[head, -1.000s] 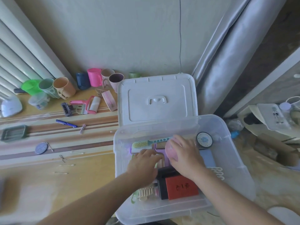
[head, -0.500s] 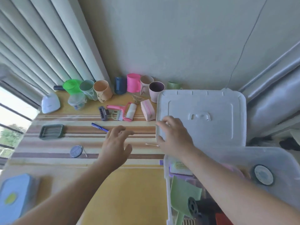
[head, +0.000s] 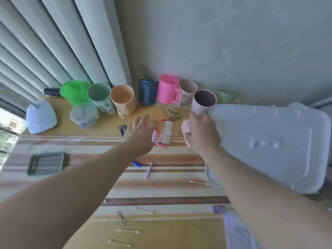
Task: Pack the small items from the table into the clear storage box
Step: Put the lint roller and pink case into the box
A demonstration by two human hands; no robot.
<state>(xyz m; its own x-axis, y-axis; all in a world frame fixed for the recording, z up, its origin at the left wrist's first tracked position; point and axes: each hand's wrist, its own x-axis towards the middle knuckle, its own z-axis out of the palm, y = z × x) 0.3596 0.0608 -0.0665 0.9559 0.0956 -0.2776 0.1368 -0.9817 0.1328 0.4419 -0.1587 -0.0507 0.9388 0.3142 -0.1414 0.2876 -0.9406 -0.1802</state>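
Fingers (head: 195, 118) of the right hand (head: 203, 134) are curled around the pink block (head: 185, 129) beside the box lid (head: 269, 146); left hand (head: 139, 135) fingers are spread above the lint roller (head: 164, 134). The purple cup (head: 203, 102) could be toppled if knuckles are lifted carelessly.

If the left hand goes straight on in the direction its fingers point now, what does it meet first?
Probably the pink comb lying just under the left hand, beside the lint roller. Further on stands the dark blue cup. Depth is unclear.
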